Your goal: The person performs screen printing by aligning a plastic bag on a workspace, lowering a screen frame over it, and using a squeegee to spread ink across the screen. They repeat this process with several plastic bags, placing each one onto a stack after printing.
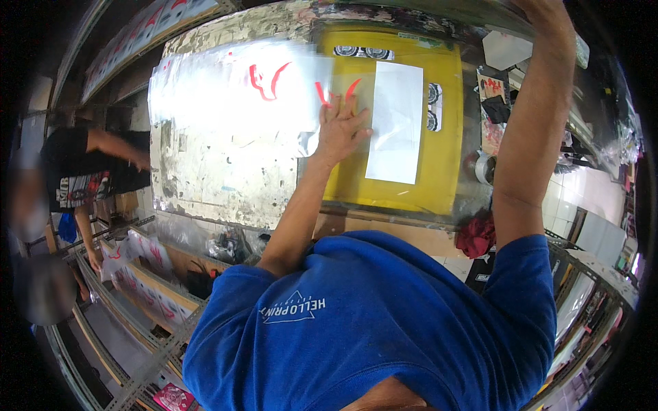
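Observation:
My left hand lies with fingers spread on the near edge of a clear plastic sheet with red curved marks. The sheet reaches from the pale worn board onto a yellow board. A white paper strip lies upright on the yellow board, just right of my left hand. Black-and-white printed pieces show beside the strip and at the far edge. My right arm stretches far forward; only part of my right hand shows at the top edge, its fingers cut off.
On the left, a person in a black shirt stands by metal racks with printed sheets. A tape roll and a dark red cloth are at the table's right side. A wooden-framed rack stands at far left.

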{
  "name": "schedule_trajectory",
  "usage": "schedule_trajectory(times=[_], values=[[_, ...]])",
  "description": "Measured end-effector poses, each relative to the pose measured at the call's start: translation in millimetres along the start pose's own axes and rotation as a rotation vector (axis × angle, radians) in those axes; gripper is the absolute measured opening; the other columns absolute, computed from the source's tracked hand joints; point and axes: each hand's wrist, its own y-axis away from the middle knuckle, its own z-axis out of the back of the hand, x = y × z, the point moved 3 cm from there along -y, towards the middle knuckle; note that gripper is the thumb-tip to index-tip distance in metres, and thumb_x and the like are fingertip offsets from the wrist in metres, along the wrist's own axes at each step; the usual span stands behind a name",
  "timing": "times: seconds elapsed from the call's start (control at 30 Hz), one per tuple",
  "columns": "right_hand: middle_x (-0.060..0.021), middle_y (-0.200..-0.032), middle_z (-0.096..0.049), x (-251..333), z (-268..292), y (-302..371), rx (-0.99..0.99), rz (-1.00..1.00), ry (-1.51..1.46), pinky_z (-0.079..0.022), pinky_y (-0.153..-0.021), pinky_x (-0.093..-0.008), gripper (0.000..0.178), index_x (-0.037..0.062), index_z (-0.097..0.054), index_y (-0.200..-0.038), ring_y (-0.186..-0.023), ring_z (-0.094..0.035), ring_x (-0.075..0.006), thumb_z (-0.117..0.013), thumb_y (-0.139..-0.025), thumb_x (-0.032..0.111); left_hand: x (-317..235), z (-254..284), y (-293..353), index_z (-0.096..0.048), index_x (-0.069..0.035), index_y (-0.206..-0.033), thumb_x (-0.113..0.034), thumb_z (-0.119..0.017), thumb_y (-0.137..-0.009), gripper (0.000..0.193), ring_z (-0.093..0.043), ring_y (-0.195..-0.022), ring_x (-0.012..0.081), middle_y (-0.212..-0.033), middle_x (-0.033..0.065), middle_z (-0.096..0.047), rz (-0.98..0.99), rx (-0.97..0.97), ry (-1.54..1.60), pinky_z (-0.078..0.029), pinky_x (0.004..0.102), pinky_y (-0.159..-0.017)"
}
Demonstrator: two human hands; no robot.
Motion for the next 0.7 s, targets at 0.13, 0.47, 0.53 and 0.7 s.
schedule_trajectory(times=[0.13, 0.47, 0.53, 0.7], values=[[-0.0174, -0.099, -0.074, 22.4, 12.8, 4.0, 0.120, -0.048, -0.069, -0.052, -0.075, -0.0316, 0.039, 0.0013, -0.073, -0.110, -0.080, -0.068, -0.0242, -0.062, -0.079, 0.021, -2.8, -28.1, -23.3, -0.059, -0.026, -0.135, -0.048, -0.067, -0.086, 0.054, -0.027, -0.146, 0.0362, -0.155, 0.0071, -0.039, -0.123, -0.020, 0.019, -0.019, 0.0576, -0.117], [-0.0199, -0.098, -0.074, -13.5, -6.0, -1.1, -0.045, 0.097, 0.038, -0.053, -0.075, -0.0317, 0.039, 0.0012, -0.073, -0.110, -0.079, -0.068, -0.0255, -0.062, -0.080, 0.023, -10.9, -30.9, -54.9, -0.057, -0.023, -0.138, -0.049, -0.068, -0.085, 0.060, -0.024, -0.147, 0.0365, -0.156, 0.0073, -0.036, -0.083, 0.016, -0.019, -0.013, 0.0602, -0.116], [-0.0199, -0.099, -0.074, -12.6, -5.5, -0.8, -0.035, 0.096, 0.003, -0.053, -0.076, -0.0320, 0.039, 0.0015, -0.073, -0.111, -0.080, -0.068, -0.0258, -0.062, -0.081, 0.024, -11.0, -32.3, -56.1, -0.057, -0.023, -0.138, -0.049, -0.068, -0.085, 0.060, -0.024, -0.147, 0.0371, -0.156, 0.0078, -0.036, -0.074, 0.004, -0.015, -0.013, 0.0616, -0.115], [-0.0191, -0.100, -0.074, 12.8, 7.7, 4.1, 0.068, 0.044, -0.075, -0.053, -0.076, -0.0321, 0.039, 0.0020, -0.073, -0.112, -0.082, -0.069, -0.0256, -0.062, -0.081, 0.024, -10.4, -40.1, -55.5, -0.058, -0.023, -0.133, -0.048, -0.069, -0.083, 0.057, -0.029, -0.142, 0.0389, -0.149, 0.0102, -0.042, -0.118, -0.142, -0.023, -0.019, 0.0674, -0.109]])
